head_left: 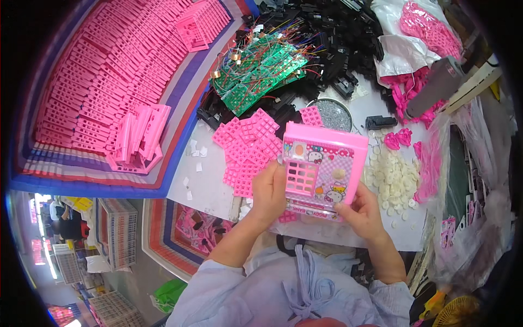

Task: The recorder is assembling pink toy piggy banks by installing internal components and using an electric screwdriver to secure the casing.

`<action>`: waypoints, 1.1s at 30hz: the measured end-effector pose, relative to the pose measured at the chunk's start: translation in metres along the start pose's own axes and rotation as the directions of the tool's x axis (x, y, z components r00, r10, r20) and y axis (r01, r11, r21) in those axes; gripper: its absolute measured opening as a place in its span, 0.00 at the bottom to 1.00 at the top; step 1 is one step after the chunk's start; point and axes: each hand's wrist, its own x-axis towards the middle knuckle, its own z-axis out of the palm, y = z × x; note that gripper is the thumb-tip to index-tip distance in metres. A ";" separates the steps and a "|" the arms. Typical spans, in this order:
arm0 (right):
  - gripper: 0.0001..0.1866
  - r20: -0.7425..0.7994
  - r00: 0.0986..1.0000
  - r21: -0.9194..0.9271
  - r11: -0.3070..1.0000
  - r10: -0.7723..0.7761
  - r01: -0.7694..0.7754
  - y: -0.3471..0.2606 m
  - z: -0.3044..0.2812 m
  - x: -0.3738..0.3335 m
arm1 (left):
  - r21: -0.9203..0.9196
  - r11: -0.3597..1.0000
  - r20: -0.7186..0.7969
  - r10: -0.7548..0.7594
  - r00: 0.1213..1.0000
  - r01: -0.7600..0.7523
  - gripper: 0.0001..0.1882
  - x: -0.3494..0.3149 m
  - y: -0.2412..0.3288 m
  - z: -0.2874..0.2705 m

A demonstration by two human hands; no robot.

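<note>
A pink plastic toy case front [348, 158], with a printed cartoon panel and a grid of keypad openings, is held up over the table between my two hands. My left hand [268, 191] grips its left edge, fingers curled and partly hidden behind it. At the lower right corner, my right hand [360, 212] holds it with the thumb on the front and the other fingers behind. Just left of the case lies a heap of pink rubber keypads [245, 147]. Small cream-coloured round discs [395, 177] are spread to its right.
Green circuit boards with wires [261, 71] and black plastic parts [343, 32] pile up at the back. A round tin of small metal pieces [333, 115] stands behind the case. Stacked pink frames fill a striped bin [182, 90] at left. Pink bagged parts [427, 27] sit at far right.
</note>
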 end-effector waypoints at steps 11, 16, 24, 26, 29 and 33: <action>0.21 0.062 0.998 -0.020 0.999 0.032 -0.031 0.003 -0.014 0.000 | -0.332 0.926 0.211 -0.113 0.971 0.180 0.05 0.034 0.013 -0.021; 0.18 0.010 1.000 -0.068 0.998 -0.011 0.012 -0.006 -0.008 0.006 | -0.387 0.912 0.194 -0.059 0.979 0.132 0.05 0.038 0.020 -0.021; 0.11 -0.037 0.877 -0.423 0.802 -0.480 0.421 -0.063 -0.017 0.028 | -0.208 0.931 0.267 0.348 0.899 -0.299 0.11 0.055 0.035 -0.023; 0.10 0.030 0.861 -0.560 0.705 -0.509 0.436 -0.077 -0.019 0.028 | -0.235 0.891 0.238 0.440 0.866 -0.388 0.12 0.065 0.034 -0.021; 0.12 0.334 0.595 -0.660 0.270 -0.731 0.702 -0.086 -0.030 0.048 | -0.179 0.808 0.277 0.589 0.759 -0.562 0.14 0.078 0.040 -0.026; 0.18 0.490 0.637 -0.761 0.066 -0.595 0.646 -0.057 -0.063 0.039 | -0.029 0.694 0.519 0.626 0.583 -0.719 0.17 0.070 0.017 -0.024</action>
